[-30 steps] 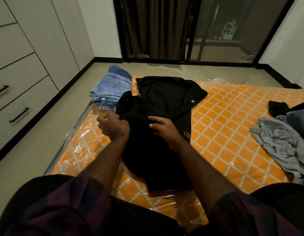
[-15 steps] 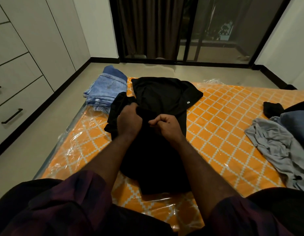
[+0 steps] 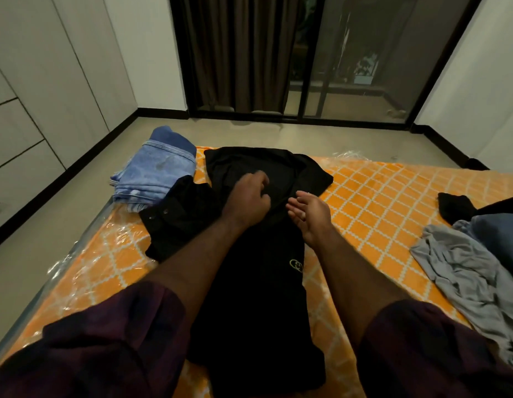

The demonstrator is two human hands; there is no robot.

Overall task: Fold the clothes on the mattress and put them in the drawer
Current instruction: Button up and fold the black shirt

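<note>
A long black garment (image 3: 258, 297) with a small gold logo lies down the middle of the orange patterned mattress (image 3: 378, 196). Its far end overlaps more black cloth (image 3: 249, 162). My left hand (image 3: 246, 196) hovers on the black cloth with its fingers curled; whether they pinch fabric is hidden. Just right of it, my right hand (image 3: 310, 214) is held on edge with straight fingers and holds nothing. Folded blue jeans (image 3: 154, 173) sit at the mattress's far left corner.
A crumpled grey garment (image 3: 465, 268), a dark blue one (image 3: 496, 231) and a black piece (image 3: 456, 205) lie at the right edge. White drawers (image 3: 17, 173) line the left wall across a strip of floor. Curtain and glass door stand behind.
Both hands gripped the black cloth near its middle half a second ago. They have moved farther away, and my right hand has let go and opened.
</note>
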